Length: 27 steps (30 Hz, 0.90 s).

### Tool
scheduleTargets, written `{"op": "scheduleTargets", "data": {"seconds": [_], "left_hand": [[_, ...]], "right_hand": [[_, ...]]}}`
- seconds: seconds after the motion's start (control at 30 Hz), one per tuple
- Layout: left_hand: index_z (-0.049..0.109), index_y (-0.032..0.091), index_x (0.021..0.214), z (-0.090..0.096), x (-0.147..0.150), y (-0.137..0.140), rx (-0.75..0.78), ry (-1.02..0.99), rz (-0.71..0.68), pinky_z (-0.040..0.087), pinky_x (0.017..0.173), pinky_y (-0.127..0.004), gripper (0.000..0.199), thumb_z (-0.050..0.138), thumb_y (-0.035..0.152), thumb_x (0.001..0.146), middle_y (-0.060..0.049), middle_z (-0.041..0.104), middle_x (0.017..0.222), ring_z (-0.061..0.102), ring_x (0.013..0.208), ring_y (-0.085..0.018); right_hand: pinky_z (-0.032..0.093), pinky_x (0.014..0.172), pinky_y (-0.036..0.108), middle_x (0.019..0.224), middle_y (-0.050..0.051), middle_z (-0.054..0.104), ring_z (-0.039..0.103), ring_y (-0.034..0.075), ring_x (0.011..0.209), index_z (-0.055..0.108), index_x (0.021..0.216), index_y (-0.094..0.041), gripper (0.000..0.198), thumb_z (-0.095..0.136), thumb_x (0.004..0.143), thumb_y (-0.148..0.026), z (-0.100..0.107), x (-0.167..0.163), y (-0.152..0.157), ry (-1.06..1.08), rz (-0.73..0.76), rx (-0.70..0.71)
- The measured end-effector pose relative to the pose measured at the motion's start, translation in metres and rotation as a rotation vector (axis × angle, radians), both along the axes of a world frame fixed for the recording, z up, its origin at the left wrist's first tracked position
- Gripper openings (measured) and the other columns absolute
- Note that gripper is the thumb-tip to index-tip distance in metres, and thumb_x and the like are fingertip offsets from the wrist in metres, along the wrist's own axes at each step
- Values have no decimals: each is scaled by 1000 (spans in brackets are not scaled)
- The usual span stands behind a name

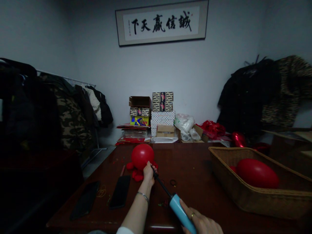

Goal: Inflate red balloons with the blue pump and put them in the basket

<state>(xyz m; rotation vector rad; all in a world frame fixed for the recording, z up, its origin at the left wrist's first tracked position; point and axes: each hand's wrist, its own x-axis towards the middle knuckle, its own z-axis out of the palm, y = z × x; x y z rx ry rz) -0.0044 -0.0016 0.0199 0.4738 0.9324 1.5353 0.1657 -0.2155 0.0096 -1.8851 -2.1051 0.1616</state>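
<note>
A round, partly inflated red balloon (142, 156) sits over several limp red balloons (137, 175) on the table. My left hand (148, 171) is closed at its neck, where the black nozzle of a blue hand pump (179, 208) meets it. The join itself is hidden by my fingers. Lower right, my right hand (203, 222) wraps round the pump's blue barrel; the pump's rear end is out of frame. The pump slants from lower right up to the balloon.
A wicker basket (234, 198) holding a large red balloon (257, 173) stands on the right of the brown table (190, 165). Two dark phones (120, 191) and loose rubber bands (101, 191) lie on the left. Boxes (162, 118) and plastic bags (184, 123) line the back.
</note>
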Motion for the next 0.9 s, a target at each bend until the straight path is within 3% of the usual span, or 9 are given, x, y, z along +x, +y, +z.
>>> {"op": "scheduleTargets", "data": {"seconds": [0.13, 0.53, 0.9], "left_hand": [[41, 19, 67, -4, 8, -4, -12, -1, -22, 29, 36, -18, 29, 51, 41, 83, 7, 41, 43, 39, 33, -7], [41, 19, 67, -4, 25, -12, -17, -30, -74, 32, 38, -19, 28, 49, 39, 85, 5, 44, 44, 41, 34, -7], [40, 19, 66, -2, 22, -8, -54, 4, -57, 28, 35, -18, 28, 40, 34, 90, 6, 41, 42, 37, 32, -7]], "right_hand": [[51, 74, 28, 114, 2, 65, 67, 22, 88, 39, 136, -33, 64, 54, 74, -23, 12, -13, 9, -31, -16, -16], [47, 65, 29, 99, 4, 68, 67, 23, 79, 39, 136, -29, 60, 55, 78, -25, 30, -42, 51, -95, -40, 109], [50, 67, 31, 106, 7, 67, 67, 22, 81, 34, 139, -28, 63, 53, 79, -24, 26, -42, 41, -145, -25, 105]]}}
